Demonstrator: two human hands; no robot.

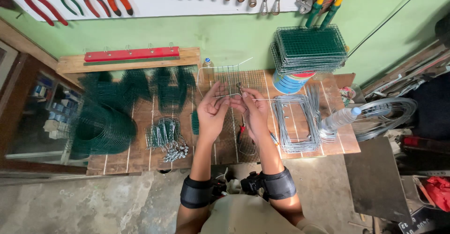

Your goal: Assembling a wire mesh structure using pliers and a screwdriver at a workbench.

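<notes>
Both hands pinch work at frame centre: left hand [212, 112] steadies wire basket [220, 80], right hand [254, 112] holds straight wire [262, 100] (long axis runs rightward), pliers [241, 132] below.

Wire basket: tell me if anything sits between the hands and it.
Nothing visible does. The left hand and right hand already meet at the wire basket's near edge, fingers on it.

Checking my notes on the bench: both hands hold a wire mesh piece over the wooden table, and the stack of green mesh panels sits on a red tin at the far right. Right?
Nearly. In the head view both hands, left hand and right hand, hold the wire mesh piece, but the stack of green mesh panels sits on a blue tin, not red.
</notes>
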